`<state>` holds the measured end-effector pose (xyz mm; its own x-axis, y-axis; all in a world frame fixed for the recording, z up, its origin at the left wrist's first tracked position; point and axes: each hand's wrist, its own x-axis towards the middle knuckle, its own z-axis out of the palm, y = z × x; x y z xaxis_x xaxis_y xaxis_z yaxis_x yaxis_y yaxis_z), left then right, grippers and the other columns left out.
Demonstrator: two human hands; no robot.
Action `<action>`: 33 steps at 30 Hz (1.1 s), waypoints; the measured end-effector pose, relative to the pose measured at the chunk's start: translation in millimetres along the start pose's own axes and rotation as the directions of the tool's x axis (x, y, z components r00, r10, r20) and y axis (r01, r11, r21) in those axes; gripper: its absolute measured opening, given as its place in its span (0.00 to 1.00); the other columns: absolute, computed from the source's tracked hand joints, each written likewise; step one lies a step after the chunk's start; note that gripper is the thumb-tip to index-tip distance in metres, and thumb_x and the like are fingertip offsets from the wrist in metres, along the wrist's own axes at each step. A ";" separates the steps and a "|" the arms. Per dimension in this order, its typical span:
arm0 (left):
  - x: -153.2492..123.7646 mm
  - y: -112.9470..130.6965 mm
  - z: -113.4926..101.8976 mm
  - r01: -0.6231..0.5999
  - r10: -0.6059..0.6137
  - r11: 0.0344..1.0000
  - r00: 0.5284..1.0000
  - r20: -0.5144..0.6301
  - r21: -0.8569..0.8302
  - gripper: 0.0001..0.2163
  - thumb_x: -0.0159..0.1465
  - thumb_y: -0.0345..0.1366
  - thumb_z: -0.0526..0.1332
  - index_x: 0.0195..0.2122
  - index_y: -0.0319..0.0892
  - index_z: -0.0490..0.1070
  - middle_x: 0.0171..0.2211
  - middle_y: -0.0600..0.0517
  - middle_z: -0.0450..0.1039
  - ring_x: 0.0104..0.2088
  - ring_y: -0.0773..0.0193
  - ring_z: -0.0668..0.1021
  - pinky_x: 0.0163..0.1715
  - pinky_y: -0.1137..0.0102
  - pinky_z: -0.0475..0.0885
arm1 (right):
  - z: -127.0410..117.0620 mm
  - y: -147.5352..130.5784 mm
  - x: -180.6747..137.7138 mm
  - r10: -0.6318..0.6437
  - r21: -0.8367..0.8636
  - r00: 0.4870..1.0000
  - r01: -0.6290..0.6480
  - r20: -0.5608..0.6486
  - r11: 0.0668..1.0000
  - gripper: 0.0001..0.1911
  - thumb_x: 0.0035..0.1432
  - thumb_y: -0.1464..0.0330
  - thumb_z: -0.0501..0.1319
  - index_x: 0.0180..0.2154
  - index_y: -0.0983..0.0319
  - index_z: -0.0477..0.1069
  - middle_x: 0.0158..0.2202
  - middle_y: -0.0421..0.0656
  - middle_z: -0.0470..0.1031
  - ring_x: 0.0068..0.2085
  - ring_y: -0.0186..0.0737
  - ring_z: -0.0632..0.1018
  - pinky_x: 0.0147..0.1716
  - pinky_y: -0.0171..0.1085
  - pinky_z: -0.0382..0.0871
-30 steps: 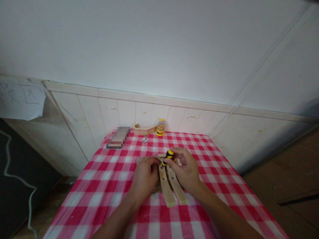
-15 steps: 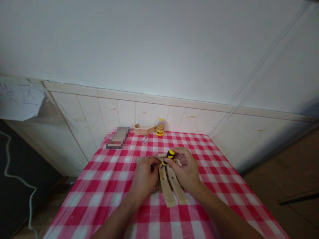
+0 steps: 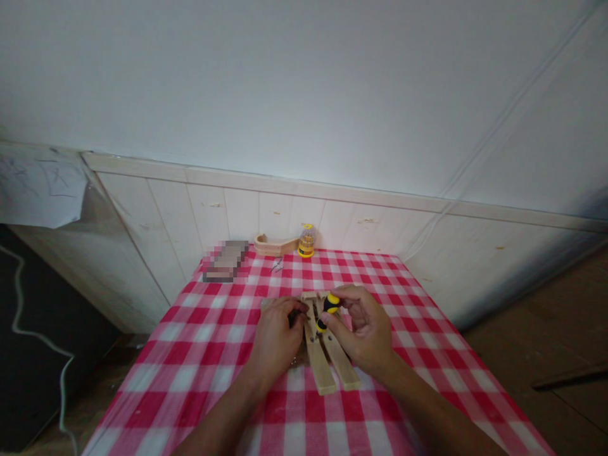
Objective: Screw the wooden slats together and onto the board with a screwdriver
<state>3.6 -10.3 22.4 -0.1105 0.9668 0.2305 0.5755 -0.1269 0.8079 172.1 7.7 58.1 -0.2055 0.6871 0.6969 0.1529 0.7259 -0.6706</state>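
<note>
Two pale, curved wooden pieces (image 3: 319, 370) lie side by side on the checked cloth, with dark holes along them. My right hand (image 3: 368, 326) is closed around a small yellow and black screwdriver (image 3: 331, 304). The tool is tilted, its lower end over the left piece close to a hole near the middle. My left hand (image 3: 278, 332) is closed at the left edge of that same piece, its fingertips gripping the side. Under the left hand, partly hidden, is a clear plastic bag (image 3: 300, 360) with small bits by it.
A red and white checked tablecloth (image 3: 190, 380) covers the table. At the back stand a curved wooden part (image 3: 278, 246) and a yellow bit holder (image 3: 306, 242). Small metal pieces (image 3: 276, 265) lie before them. A pixelated flat object (image 3: 227, 261) lies at back left.
My right hand has moved the screwdriver nearer and slightly right, from a farther hole to one nearer the middle of the left wooden piece. My left hand stays almost in place.
</note>
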 end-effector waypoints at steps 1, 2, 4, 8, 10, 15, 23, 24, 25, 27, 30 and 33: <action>0.1 -0.2 0.1 -0.003 0.003 1.000 1.000 0.003 -0.003 0.10 0.61 0.24 0.60 0.35 0.43 0.79 0.41 0.50 0.82 0.45 0.56 0.79 0.52 0.60 0.69 | 0.5 -0.3 -0.4 -0.003 0.000 1.000 0.003 0.011 1.000 0.16 0.56 0.74 0.68 0.46 0.55 0.73 0.37 0.41 0.79 0.36 0.39 0.81 0.36 0.36 0.77; 0.2 -0.3 0.2 -0.005 0.005 1.000 1.000 0.003 -0.006 0.09 0.61 0.24 0.60 0.35 0.43 0.79 0.41 0.50 0.82 0.45 0.56 0.79 0.52 0.60 0.69 | 0.9 -0.6 -0.7 -0.006 -0.001 1.000 0.006 0.020 1.000 0.16 0.56 0.74 0.68 0.46 0.55 0.72 0.37 0.41 0.79 0.36 0.39 0.81 0.36 0.36 0.77; 0.4 -0.6 0.3 -0.009 0.009 1.000 1.000 0.004 -0.008 0.09 0.61 0.24 0.60 0.35 0.43 0.79 0.41 0.50 0.82 0.45 0.57 0.80 0.51 0.60 0.69 | 1.9 -1.0 -1.1 -0.012 -0.001 1.000 0.012 0.029 1.000 0.16 0.56 0.74 0.68 0.46 0.55 0.72 0.37 0.42 0.79 0.36 0.39 0.81 0.36 0.36 0.78; 0.9 -1.6 0.4 -0.002 0.002 1.000 1.000 0.005 0.001 0.10 0.61 0.24 0.60 0.35 0.43 0.79 0.41 0.50 0.82 0.45 0.57 0.79 0.51 0.61 0.69 | 2.0 -1.1 -1.7 -0.002 -0.005 0.999 0.002 0.039 1.000 0.15 0.56 0.73 0.67 0.45 0.56 0.72 0.37 0.43 0.79 0.36 0.40 0.81 0.36 0.37 0.78; 1.1 -2.5 0.6 0.002 -0.002 1.000 1.000 0.010 0.005 0.10 0.60 0.24 0.61 0.35 0.43 0.79 0.41 0.50 0.82 0.45 0.57 0.79 0.51 0.61 0.69 | 0.8 -1.7 -2.0 0.021 -0.003 0.998 -0.020 0.064 1.000 0.14 0.56 0.73 0.66 0.45 0.56 0.72 0.37 0.44 0.79 0.36 0.41 0.82 0.36 0.39 0.79; 1.2 -3.3 1.0 -0.002 0.002 1.000 1.000 0.010 0.023 0.10 0.60 0.24 0.61 0.36 0.43 0.80 0.41 0.49 0.82 0.46 0.56 0.79 0.52 0.61 0.69 | -2.2 -3.5 -2.2 0.039 0.020 0.989 -0.043 0.146 0.999 0.16 0.57 0.74 0.64 0.47 0.56 0.73 0.41 0.47 0.81 0.41 0.46 0.84 0.39 0.42 0.80; -0.3 -0.6 -0.8 -0.001 0.001 1.000 1.000 0.020 0.013 0.10 0.61 0.24 0.61 0.37 0.44 0.79 0.41 0.51 0.82 0.45 0.57 0.79 0.49 0.62 0.69 | -0.9 -2.5 -1.1 0.009 -0.001 0.994 -0.009 0.111 1.000 0.16 0.55 0.74 0.67 0.46 0.56 0.73 0.38 0.43 0.80 0.36 0.40 0.82 0.37 0.38 0.79; -0.3 -0.8 -0.6 -0.001 0.000 1.000 1.000 0.020 0.018 0.10 0.61 0.24 0.61 0.37 0.44 0.80 0.41 0.50 0.82 0.45 0.57 0.79 0.49 0.62 0.69 | -0.8 -2.2 -1.1 0.009 -0.006 0.994 -0.008 0.106 1.000 0.16 0.55 0.73 0.67 0.45 0.56 0.73 0.37 0.43 0.80 0.36 0.40 0.82 0.37 0.38 0.78; -0.3 -1.1 -0.3 -0.001 0.001 1.000 1.000 0.019 0.021 0.10 0.61 0.24 0.61 0.37 0.44 0.80 0.41 0.50 0.82 0.45 0.57 0.79 0.49 0.62 0.69 | -0.8 -1.7 -1.2 0.009 -0.011 0.995 -0.008 0.102 1.000 0.15 0.55 0.73 0.67 0.45 0.56 0.73 0.37 0.43 0.80 0.36 0.40 0.81 0.36 0.38 0.78; -0.1 -1.8 0.2 -0.003 0.002 1.000 1.000 0.016 0.026 0.10 0.61 0.25 0.61 0.38 0.44 0.80 0.41 0.50 0.82 0.45 0.57 0.78 0.50 0.61 0.69 | -0.6 -0.4 -1.7 0.010 -0.017 0.995 -0.008 0.095 1.000 0.15 0.55 0.73 0.67 0.45 0.56 0.72 0.36 0.42 0.79 0.35 0.41 0.81 0.36 0.38 0.78; 0.2 -1.9 0.2 -0.004 0.004 1.000 1.000 0.016 0.031 0.10 0.62 0.25 0.61 0.38 0.44 0.80 0.41 0.50 0.82 0.45 0.56 0.79 0.49 0.61 0.69 | 0.1 2.3 -2.5 0.021 -0.029 0.996 -0.019 0.084 0.999 0.15 0.55 0.72 0.69 0.44 0.55 0.71 0.35 0.42 0.78 0.35 0.41 0.80 0.35 0.39 0.77; 0.3 -0.6 -0.7 -0.003 0.003 1.000 1.000 0.026 0.030 0.11 0.61 0.24 0.61 0.38 0.44 0.80 0.41 0.50 0.82 0.45 0.57 0.79 0.49 0.62 0.69 | 1.3 4.7 -2.6 0.039 -0.036 0.997 -0.037 0.066 0.999 0.15 0.55 0.69 0.70 0.43 0.55 0.70 0.35 0.41 0.77 0.34 0.41 0.80 0.33 0.39 0.77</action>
<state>2.7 -10.1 22.4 -0.0882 0.9718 0.2186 0.5998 -0.1234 0.7906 172.1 9.3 52.8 -0.2628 0.7115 0.6517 0.1956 0.7007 -0.6862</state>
